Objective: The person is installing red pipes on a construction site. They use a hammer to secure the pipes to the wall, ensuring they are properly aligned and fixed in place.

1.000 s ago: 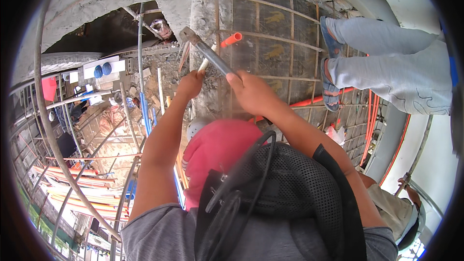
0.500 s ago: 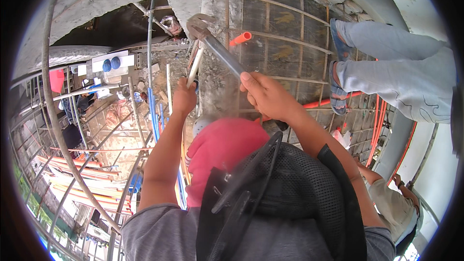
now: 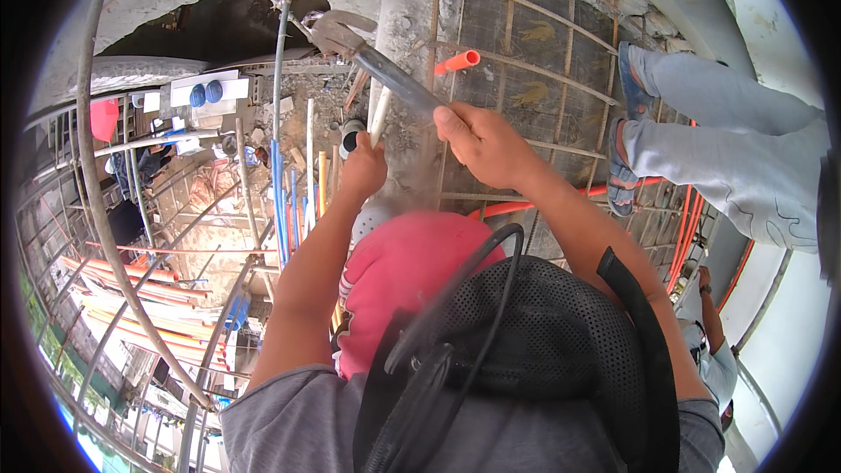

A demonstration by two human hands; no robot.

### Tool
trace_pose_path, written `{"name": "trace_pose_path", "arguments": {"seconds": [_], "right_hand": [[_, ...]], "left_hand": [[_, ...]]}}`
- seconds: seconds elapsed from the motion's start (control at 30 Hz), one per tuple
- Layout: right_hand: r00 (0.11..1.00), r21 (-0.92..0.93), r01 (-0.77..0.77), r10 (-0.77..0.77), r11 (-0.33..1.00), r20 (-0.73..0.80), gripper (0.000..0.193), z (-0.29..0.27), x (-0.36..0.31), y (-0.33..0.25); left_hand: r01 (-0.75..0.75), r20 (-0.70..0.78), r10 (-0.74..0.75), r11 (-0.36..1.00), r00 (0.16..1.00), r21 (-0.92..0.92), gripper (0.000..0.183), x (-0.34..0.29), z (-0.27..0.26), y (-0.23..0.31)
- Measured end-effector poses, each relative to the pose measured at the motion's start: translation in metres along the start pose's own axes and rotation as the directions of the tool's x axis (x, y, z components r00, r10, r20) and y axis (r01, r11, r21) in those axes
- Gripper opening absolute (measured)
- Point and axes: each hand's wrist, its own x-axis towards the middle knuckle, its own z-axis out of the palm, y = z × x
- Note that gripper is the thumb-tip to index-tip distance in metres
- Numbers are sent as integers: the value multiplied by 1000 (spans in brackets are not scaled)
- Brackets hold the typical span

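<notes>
My right hand [image 3: 482, 142] is closed around the dark handle of a hammer [image 3: 396, 75]. The hammer's worn metal head, with a split claw, lies up and to the left, near the edge of a dark opening in the concrete. My left hand [image 3: 363, 166] grips a slim pale rod [image 3: 380, 114] that rises from the fist and passes close by the hammer handle. Whether the two touch, I cannot tell. Rough concrete [image 3: 413, 44] lies beside and beneath both tools. The rod's far end is partly hidden by the hammer.
A rebar grid [image 3: 506, 22] covers dark panels, with an orange pipe stub [image 3: 457, 62] sticking up. Another person's sandalled foot [image 3: 624, 168] stands at right. Pink cloth [image 3: 412, 263] and black mesh [image 3: 543, 333] fill the lower middle. Metal poles [image 3: 86, 140] and blue pipes [image 3: 277, 201] stand left.
The hammer head has moved up and left, over toward the opening. My left hand still holds the rod. The whole view has shifted slightly, and a person at lower right has changed position.
</notes>
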Motion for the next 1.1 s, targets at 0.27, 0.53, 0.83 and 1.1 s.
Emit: {"name": "trace_pose_path", "arguments": {"seconds": [0.27,0.53,0.83,1.1], "right_hand": [[897,-337,-293,379,895,228,67,-25,40,5],[871,-443,-370,471,817,141,66,-25,39,19],[909,-23,-392,392,919,140,66,-52,4,-7],[917,-104,-382,390,918,83,64,-87,1,-36]], "left_hand": [[-7,37,3,996,999,94,37,6,8,4],[22,89,-27,998,996,58,42,13,0,2],[152,292,57,750,955,-644,34,12,-44,26],[341,419,76,461,905,-819,40,24,-32,38]]}}
